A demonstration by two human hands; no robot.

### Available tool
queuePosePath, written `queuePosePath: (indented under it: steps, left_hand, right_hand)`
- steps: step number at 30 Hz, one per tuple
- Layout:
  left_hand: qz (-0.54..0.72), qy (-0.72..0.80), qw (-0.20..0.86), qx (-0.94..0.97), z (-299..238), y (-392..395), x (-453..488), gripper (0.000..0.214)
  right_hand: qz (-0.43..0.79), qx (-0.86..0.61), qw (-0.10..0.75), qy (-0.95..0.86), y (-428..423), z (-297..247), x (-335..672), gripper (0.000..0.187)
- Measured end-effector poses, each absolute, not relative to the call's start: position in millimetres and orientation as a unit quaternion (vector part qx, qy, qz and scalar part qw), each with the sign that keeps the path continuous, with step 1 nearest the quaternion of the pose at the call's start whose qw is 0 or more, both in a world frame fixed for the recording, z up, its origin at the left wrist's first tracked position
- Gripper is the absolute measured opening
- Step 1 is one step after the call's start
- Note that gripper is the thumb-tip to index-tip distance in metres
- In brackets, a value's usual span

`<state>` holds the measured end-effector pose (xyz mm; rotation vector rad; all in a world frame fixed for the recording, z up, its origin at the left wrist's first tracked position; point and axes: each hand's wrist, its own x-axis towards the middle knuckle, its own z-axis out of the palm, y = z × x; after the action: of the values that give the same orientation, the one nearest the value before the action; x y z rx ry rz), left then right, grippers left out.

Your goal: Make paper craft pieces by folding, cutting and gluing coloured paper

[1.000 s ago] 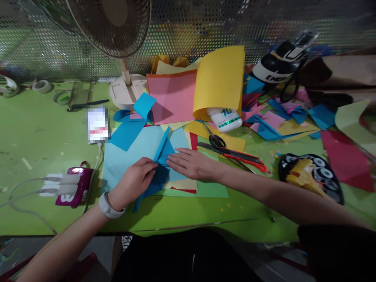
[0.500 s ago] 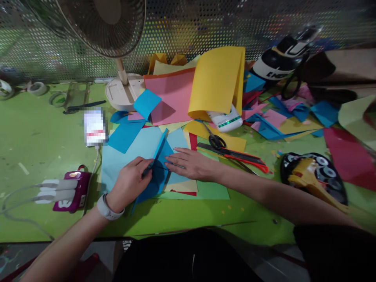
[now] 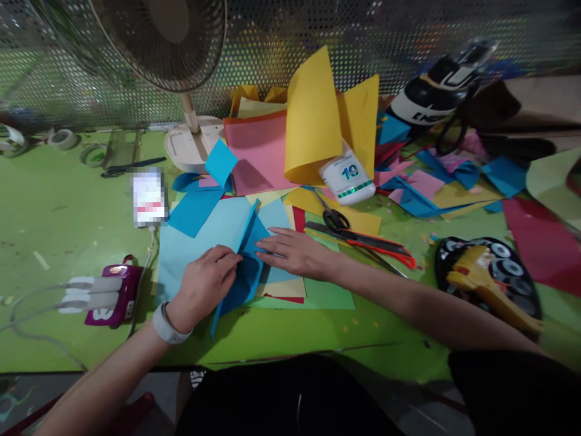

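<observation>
A folded sheet of blue paper [image 3: 245,275] stands partly raised in front of me, its fold edge running up and away. My left hand [image 3: 206,278], with a pale band on the wrist, pinches the raised flap of that paper between thumb and fingers. My right hand [image 3: 295,251] lies flat, fingers stretched out, with its fingertips on the right part of the blue paper. Beneath lie a light blue sheet [image 3: 195,242] and a light green sheet [image 3: 331,293]. Black-handled scissors [image 3: 336,219] and an orange cutter knife [image 3: 363,239] rest just beyond my right forearm.
A fan [image 3: 190,136] stands at the back left, near a phone [image 3: 149,197] on a cable. Left of me is a purple power socket [image 3: 113,297]. A curled yellow sheet [image 3: 313,121] leans by a white bottle [image 3: 349,178]. At right lies a yellow glue gun [image 3: 490,284].
My left hand has shifted slightly, tilting the blue flap so its lower end swings nearer me. The yellow sheet at the back has bent leftward, uncovering the white bottle's label. My right hand stays put.
</observation>
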<state>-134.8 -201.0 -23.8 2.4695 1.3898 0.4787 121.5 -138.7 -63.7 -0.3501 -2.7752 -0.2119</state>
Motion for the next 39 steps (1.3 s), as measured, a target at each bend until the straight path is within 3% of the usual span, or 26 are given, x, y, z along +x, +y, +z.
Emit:
queuePosePath:
  steps: [5,14,21,28,33,39]
  left_hand:
    - [0.12,0.439,0.06,0.888,-20.5,-209.1,-129.7,0.022]
    - [0.116,0.409,0.036,0.904,-24.9,-208.2,-119.8,0.028]
    - [0.132,0.394,0.009,0.91,-36.9,-200.1,-127.8,0.022]
    - [0.065,0.375,-0.008,0.925,-49.6,-203.2,-132.4,0.056]
    - [0.05,0.37,0.016,0.927,-48.7,-202.5,-136.8,0.069]
    - [0.05,0.371,0.02,0.927,-48.2,-202.0,-136.0,0.066]
  right_hand:
    - [-0.079,-0.119,0.2,-0.969,-139.0,-63.7,124.9,0.031]
    - [-0.045,-0.166,0.208,-0.963,-147.0,-66.9,128.6,0.026]
    - [-0.019,-0.194,0.204,-0.959,-151.2,-69.1,129.4,0.028]
    - [-0.015,-0.206,0.238,-0.949,-153.1,-67.8,128.7,0.025]
    - [0.078,-0.245,0.266,-0.929,-151.2,-72.3,126.1,0.022]
    - [0.207,-0.367,0.278,-0.863,-156.3,-64.8,113.3,0.024]
